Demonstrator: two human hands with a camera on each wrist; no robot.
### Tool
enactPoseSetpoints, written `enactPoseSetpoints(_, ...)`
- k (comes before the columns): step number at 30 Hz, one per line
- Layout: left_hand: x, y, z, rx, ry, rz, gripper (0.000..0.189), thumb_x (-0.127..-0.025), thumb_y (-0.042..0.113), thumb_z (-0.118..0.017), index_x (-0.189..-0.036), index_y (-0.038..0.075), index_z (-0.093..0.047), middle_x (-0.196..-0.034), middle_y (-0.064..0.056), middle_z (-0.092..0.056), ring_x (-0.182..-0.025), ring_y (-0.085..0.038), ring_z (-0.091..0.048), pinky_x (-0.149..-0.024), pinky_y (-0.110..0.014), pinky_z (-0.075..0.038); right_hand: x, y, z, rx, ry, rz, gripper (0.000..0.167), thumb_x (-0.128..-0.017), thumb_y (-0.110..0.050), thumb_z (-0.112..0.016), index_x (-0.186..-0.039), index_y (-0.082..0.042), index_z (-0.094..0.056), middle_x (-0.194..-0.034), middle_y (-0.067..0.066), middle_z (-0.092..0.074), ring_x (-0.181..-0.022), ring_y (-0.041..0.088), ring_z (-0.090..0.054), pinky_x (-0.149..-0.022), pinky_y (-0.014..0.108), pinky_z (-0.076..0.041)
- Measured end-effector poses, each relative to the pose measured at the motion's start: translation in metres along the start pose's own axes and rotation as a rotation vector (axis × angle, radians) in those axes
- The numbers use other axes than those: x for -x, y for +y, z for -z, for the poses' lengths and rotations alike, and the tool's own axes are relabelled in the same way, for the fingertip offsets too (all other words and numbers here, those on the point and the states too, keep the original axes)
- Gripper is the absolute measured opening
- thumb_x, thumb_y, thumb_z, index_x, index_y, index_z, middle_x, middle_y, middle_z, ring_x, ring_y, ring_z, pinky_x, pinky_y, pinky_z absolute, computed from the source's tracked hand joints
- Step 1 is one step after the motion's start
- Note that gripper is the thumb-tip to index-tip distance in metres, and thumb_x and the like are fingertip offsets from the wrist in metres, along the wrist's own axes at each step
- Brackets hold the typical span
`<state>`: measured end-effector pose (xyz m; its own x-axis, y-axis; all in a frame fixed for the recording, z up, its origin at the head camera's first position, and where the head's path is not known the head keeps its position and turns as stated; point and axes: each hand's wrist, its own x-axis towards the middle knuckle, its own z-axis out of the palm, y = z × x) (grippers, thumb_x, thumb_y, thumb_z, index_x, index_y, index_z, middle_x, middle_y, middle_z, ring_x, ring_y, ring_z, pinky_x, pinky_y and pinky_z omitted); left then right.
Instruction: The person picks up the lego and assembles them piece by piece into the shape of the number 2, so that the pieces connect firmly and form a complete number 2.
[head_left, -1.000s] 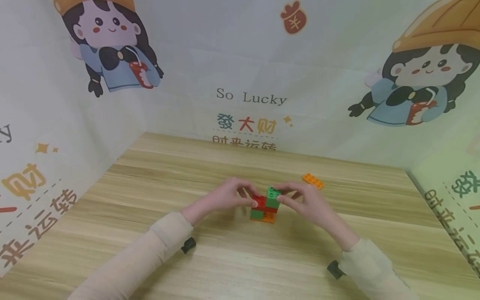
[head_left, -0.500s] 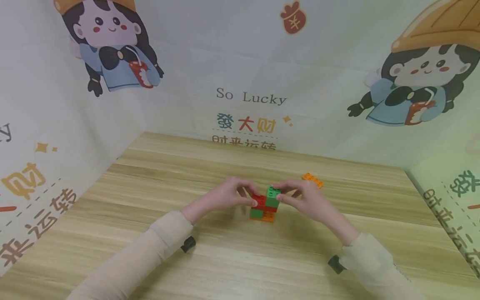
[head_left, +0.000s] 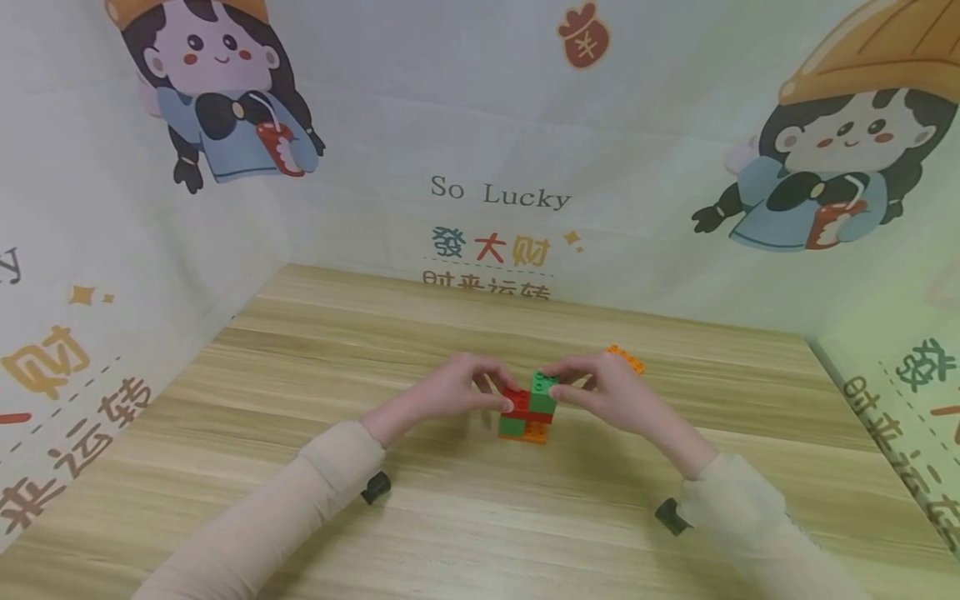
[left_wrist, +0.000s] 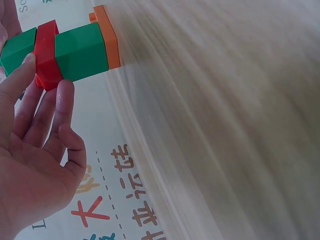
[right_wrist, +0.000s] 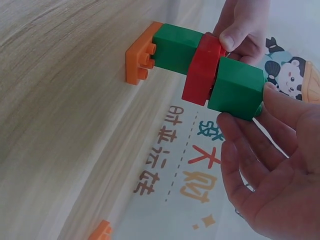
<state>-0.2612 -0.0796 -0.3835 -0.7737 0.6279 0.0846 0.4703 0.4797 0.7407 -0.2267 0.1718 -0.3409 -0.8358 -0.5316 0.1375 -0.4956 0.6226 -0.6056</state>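
On the bench (head_left: 480, 517), I have the left hand (head_left: 461, 390) pinching the red brick (right_wrist: 201, 75), probably to steady it, while the right hand's (head_left: 615, 392) grip pinches the upper green brick (right_wrist: 236, 89) over its right end.

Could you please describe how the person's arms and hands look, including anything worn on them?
The left sleeve and right sleeve are plain pale beige, ending in a loose left cuff and right cuff. A small black piece shows beside the left one, another black piece beside the right. The left hand and right hand are ungloved.
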Motion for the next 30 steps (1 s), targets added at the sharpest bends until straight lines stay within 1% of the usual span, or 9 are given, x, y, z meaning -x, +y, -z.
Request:
enactPoseSetpoints(5, 0.0009, 0.0009, 0.0001, 0.006, -0.001, 0.009, 0.023, -0.085, 0.018, -0.077, -0.108, 0.014, -0.073, -0.111, -0.001, -0.074, -0.086, -0.011, -0.065, -0.081, -0.025, -0.055, -0.0024, -0.0018, 0.0015, -0.009, -0.019, 0.001, 0.028, -0.092, -0.015, -0.07, -0.118, -0.007, -0.071, -0.107, 0.007, -0.076, -0.094, 0.016, -0.069, -0.074, 0.024, -0.057)
enactPoseSetpoints(11, -0.0001, 0.0017, 0.0003, 0.001, -0.001, 0.011, 0.024, -0.085, 0.017, -0.077, -0.108, 0.013, -0.073, -0.11, -0.001, -0.074, -0.086, -0.01, -0.065, -0.08, -0.024, -0.055, -0.0033, -0.0046, 0.002, -0.002, -0.018, -0.009, 0.026, -0.091, -0.015, -0.07, -0.116, -0.008, -0.072, -0.106, 0.006, -0.076, -0.093, 0.016, -0.068, -0.074, 0.024, -0.057)
enactPoseSetpoints(18, -0.001, 0.0023, 0.0004, -0.019, -0.011, -0.005, 0.024, -0.085, 0.017, -0.077, -0.108, 0.012, -0.073, -0.111, -0.003, -0.074, -0.086, -0.01, -0.065, -0.08, -0.023, -0.054, -0.0001, -0.0026, -0.0019, -0.017, -0.005, -0.032, 0.026, -0.091, -0.015, -0.07, -0.116, -0.009, -0.071, -0.108, 0.006, -0.075, -0.097, 0.019, -0.069, -0.075, 0.024, -0.058)
enactPoseSetpoints(23, -0.0015, 0.0016, 0.0004, -0.02, -0.021, 0.005, 0.023, -0.085, 0.017, -0.077, -0.108, 0.013, -0.073, -0.111, -0.002, -0.074, -0.087, -0.01, -0.066, -0.079, -0.023, -0.055, 0.0021, 0.0008, -0.0051, -0.026, 0.0, -0.048, 0.026, -0.092, -0.017, -0.07, -0.117, -0.009, -0.07, -0.109, 0.007, -0.074, -0.099, 0.02, -0.069, -0.074, 0.022, -0.057)
enactPoseSetpoints(30, -0.002, 0.0005, 0.0009, -0.012, -0.007, 0.019, 0.023, -0.085, 0.017, -0.078, -0.107, 0.015, -0.073, -0.11, 0.0, -0.075, -0.087, -0.011, -0.066, -0.08, -0.025, -0.055, 0.0008, -0.0004, -0.0024, -0.024, 0.002, -0.034, 0.025, -0.093, -0.016, -0.068, -0.116, -0.008, -0.07, -0.108, 0.008, -0.075, -0.099, 0.022, -0.069, -0.075, 0.027, -0.059)
